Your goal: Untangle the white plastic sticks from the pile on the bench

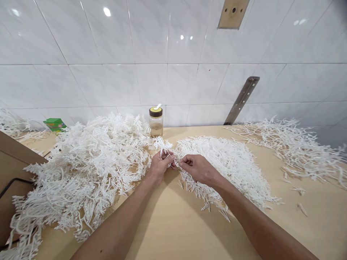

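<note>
My left hand (161,165) is closed on a white branched strand (162,144), whose frilly top sticks up above the fingers. Right beside it, my right hand (195,167) pinches at the lower end of the strand with thumb and forefinger; what lies between those fingertips is too small to make out. A large tangled heap of white branched strands (92,166) lies to the left of my hands. Under and behind my right hand spreads a flatter pile of short white pieces (230,159).
Behind my hands stands a clear jar (156,122) with a dark and yellow lid. Long thin white strands (300,148) lie at the right. A green box (55,124) is at the back left, near a brown board (16,166). A metal bracket (242,101) leans against the tiled wall.
</note>
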The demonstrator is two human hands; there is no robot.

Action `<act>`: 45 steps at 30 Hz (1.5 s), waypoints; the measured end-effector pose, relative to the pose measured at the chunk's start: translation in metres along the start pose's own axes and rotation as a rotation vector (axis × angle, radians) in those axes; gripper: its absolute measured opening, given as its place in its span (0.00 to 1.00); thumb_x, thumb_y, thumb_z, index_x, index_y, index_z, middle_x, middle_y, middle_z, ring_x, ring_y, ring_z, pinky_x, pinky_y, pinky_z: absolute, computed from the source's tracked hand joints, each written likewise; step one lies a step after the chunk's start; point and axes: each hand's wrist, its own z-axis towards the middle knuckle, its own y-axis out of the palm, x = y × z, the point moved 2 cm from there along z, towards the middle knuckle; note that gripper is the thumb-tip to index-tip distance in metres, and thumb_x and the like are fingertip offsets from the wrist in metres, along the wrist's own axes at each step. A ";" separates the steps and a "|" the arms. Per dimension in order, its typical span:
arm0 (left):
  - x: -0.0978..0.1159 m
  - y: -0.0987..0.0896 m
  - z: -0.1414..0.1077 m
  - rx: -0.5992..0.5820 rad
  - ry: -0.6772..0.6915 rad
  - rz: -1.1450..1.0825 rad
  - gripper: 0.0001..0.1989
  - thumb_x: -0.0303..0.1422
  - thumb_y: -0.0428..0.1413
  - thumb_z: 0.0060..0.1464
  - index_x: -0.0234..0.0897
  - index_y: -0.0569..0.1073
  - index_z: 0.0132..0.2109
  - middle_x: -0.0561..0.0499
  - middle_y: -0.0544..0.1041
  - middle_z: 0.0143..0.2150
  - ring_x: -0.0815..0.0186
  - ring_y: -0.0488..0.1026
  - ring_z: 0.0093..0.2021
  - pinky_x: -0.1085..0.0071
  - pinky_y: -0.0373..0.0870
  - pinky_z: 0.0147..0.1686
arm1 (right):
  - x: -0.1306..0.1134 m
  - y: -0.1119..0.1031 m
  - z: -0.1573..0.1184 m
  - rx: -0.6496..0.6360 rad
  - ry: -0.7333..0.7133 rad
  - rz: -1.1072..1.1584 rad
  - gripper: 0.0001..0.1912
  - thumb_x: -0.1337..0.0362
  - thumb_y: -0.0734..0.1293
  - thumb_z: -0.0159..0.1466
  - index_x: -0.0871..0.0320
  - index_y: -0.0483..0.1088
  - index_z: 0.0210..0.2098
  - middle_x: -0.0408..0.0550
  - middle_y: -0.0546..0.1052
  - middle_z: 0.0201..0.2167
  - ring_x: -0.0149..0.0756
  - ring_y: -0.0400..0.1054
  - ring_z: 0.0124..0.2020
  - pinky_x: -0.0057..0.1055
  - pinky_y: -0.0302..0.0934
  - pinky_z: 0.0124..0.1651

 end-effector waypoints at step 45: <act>-0.004 0.002 -0.001 0.006 0.006 0.056 0.21 0.37 0.70 0.36 0.35 0.71 0.36 0.55 0.72 0.28 0.72 0.68 0.25 0.74 0.65 0.27 | 0.000 0.017 -0.002 0.130 -0.020 -0.081 0.07 0.63 0.61 0.60 0.56 0.70 0.29 0.41 0.73 0.24 0.31 0.63 0.25 0.28 0.55 0.28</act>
